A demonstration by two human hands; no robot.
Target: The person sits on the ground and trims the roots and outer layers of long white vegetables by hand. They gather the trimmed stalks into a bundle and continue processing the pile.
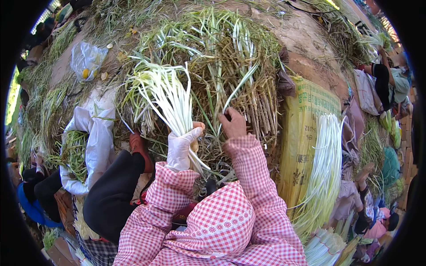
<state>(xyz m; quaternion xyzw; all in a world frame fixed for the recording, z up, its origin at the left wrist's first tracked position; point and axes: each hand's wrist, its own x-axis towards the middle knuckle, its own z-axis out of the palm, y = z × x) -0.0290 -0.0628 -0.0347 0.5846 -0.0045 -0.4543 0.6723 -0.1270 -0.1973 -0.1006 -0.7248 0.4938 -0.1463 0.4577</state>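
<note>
My left hand (pixel 179 150), in a white glove with the fingertips bare, is closed around a bunch of long, peeled, white vegetable stalks (pixel 178 108). Their pale green tips fan out up and to the left, and the cut ends stick out below the hand. My right hand (pixel 233 123) is bare and pinches a single green-white stalk (pixel 238 88), which slants up to the right. Beyond both hands lies a large heap of unpeeled stalks (pixel 213 63) with brown, dry husks and green leaves.
At right, peeled stalks (pixel 327 149) lie on a yellow woven sack (pixel 296 139) bearing print. Tied bundles (pixel 324 247) lie at lower right. A white sack (pixel 101 146) at left holds green trimmings (pixel 76 153). A clear plastic bag (pixel 88 60) lies farther off. Other people sit at both sides.
</note>
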